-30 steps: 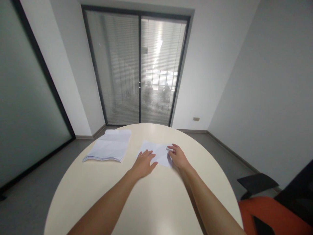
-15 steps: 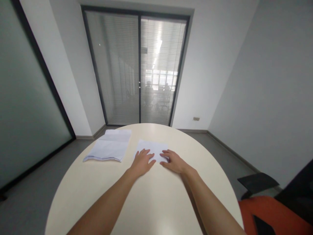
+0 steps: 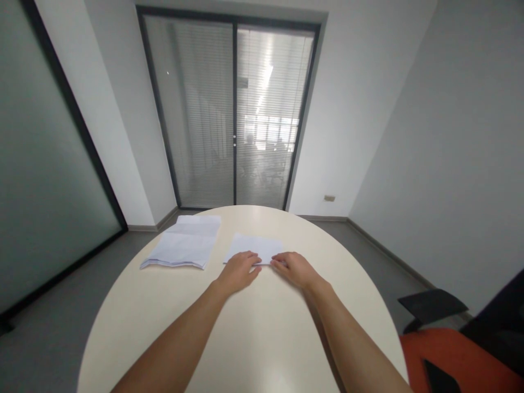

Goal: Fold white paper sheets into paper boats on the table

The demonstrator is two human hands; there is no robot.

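- White sheet [image 3: 258, 243] lay at the fingertips — left hand [image 3: 239, 271] spread, right hand [image 3: 296, 267] apart from it (grip unclear).
- Folding seemed partly done; pressing perhaps remained.
- Paper stack [image 3: 186, 241] lay left of both.

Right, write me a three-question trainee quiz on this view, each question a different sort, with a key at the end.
1. Multiple choice. On the round table, where does the larger paper pile lie in relation to the smaller paper?
A) To its right
B) On top of it
C) To its left

2. True or false: the person's two hands are clasped together.

3. Fill in the colour: the chair seat at the lower right is ____.

Key
1. C.
2. False: the left hand and the right hand are apart, both at the near edge of the smaller paper.
3. Orange-red.
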